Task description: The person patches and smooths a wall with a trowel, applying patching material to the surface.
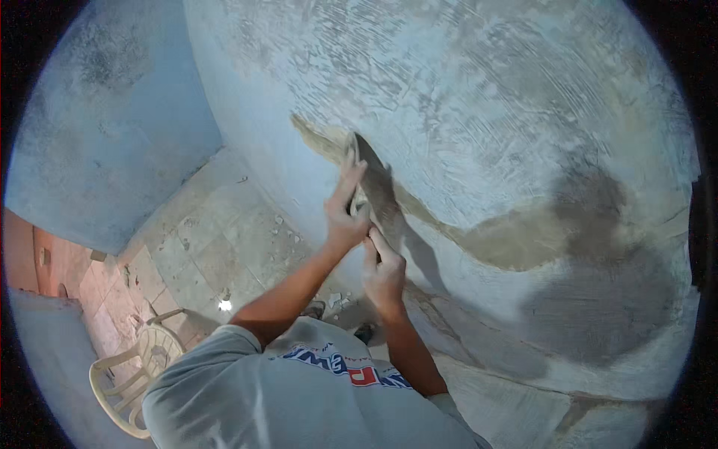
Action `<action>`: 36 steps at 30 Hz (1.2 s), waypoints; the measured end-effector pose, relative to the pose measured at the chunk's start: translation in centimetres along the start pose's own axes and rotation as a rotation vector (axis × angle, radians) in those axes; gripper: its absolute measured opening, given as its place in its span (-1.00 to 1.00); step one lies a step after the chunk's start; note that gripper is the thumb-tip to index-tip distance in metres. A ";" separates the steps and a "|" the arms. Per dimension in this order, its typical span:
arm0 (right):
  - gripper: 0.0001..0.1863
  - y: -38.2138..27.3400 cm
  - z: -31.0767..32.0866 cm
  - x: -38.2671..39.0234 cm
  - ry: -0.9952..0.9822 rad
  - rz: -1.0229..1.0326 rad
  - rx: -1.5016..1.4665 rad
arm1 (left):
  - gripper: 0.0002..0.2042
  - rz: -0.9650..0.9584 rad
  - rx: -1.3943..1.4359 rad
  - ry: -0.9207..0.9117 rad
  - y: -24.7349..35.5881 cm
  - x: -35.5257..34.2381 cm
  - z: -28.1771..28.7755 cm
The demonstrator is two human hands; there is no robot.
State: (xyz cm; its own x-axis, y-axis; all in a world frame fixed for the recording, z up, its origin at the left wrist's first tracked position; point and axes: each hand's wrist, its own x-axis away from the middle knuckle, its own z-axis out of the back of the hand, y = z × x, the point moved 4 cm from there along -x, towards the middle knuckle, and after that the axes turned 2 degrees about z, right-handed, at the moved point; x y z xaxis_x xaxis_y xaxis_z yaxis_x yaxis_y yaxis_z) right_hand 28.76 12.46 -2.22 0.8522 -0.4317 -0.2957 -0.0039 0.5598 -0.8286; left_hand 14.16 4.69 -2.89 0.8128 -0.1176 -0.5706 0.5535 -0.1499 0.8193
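Observation:
Against the blue-white wall (pixel 464 112) I hold a flat plastering trowel (pixel 355 141), seen almost edge-on, so its full shape is hidden. My left hand (pixel 348 206) is closed on it, fingers stretched up along the blade. Just below and to the right, my right hand (pixel 385 273) is closed at the tool's lower end, where its fingers cover what looks like the handle. The blade lies over a strip of grey-brown plaster (pixel 318 141). This runs down to the right into a wider patch (pixel 516 239). My shadow darkens part of the patch.
A cream plastic chair (pixel 138 367) stands at the lower left. Flakes and rubble lie on the tiled floor (pixel 217 262) beside the wall's foot. Another blue wall (pixel 112 112) meets this one at the left. Cracks (pixel 449 329) cross the wall's lower part.

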 end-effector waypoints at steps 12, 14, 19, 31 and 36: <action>-0.62 0.4 -0.8 -0.9 0.012 0.046 -0.022 | -0.30 -0.034 -0.040 0.009 1.4 -1.1 0.3; -0.63 0.8 -0.8 0.0 0.010 0.021 -0.028 | -0.31 -0.094 -0.013 -0.004 0.8 -0.7 0.3; -0.63 4.1 -0.9 3.2 0.140 0.188 -0.064 | -0.30 -0.188 -0.111 -0.110 0.3 3.9 -1.4; -0.65 5.3 -3.3 1.9 0.150 0.163 -0.030 | -0.38 -0.203 -0.142 -0.082 -0.2 0.9 -0.4; -0.61 2.1 -2.2 0.7 0.079 0.046 -0.073 | -0.29 -0.204 -0.105 -0.058 0.9 -0.3 0.6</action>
State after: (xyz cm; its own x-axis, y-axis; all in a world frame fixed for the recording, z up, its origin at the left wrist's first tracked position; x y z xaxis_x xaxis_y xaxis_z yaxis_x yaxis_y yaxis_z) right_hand 28.23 11.80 -5.25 0.8065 -0.4623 -0.3685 -0.0830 0.5287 -0.8448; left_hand 14.32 4.05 -2.03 0.6719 -0.1515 -0.7250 0.7238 -0.0737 0.6861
